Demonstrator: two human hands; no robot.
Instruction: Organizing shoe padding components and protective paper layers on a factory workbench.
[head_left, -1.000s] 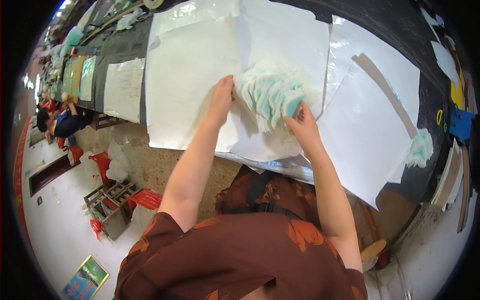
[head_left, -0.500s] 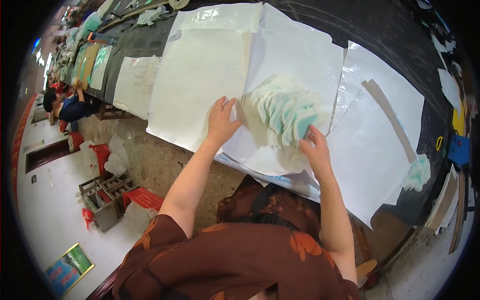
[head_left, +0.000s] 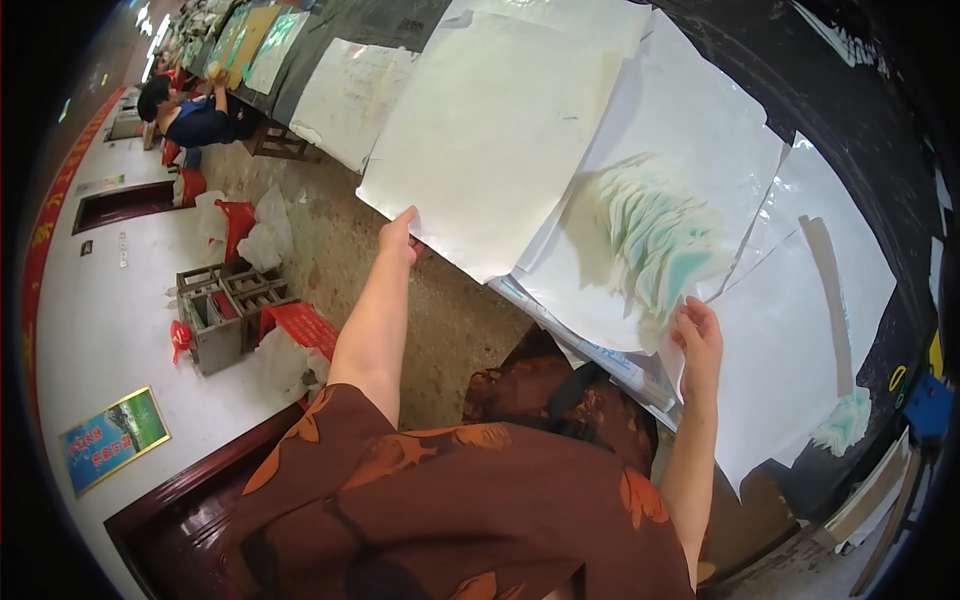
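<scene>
My left hand (head_left: 400, 238) is closed on the near edge of a large white sheet (head_left: 490, 125), which looks like coated paper or plastic. Beside it on the right lies a second white sheet (head_left: 690, 130), bearing a fanned stack of thin, pale green and cream petal-shaped pieces (head_left: 660, 235). My right hand (head_left: 698, 340) is closed at this second sheet's near right edge, just below the stack, with the fingers bent around the edge. The fingertips there are partly hidden.
Another white sheet (head_left: 770, 370) lies at the right with a grey strip (head_left: 828, 300) and a small pale green bundle (head_left: 843, 420). Yellow-handled scissors (head_left: 897, 378) and a blue box (head_left: 930, 408) are farther right. A person (head_left: 195, 115) works at the table's far left.
My left hand has gone from lying on the left sheet to its near edge. My right hand has left the green pieces for the sheet's edge below. The view has turned left.
</scene>
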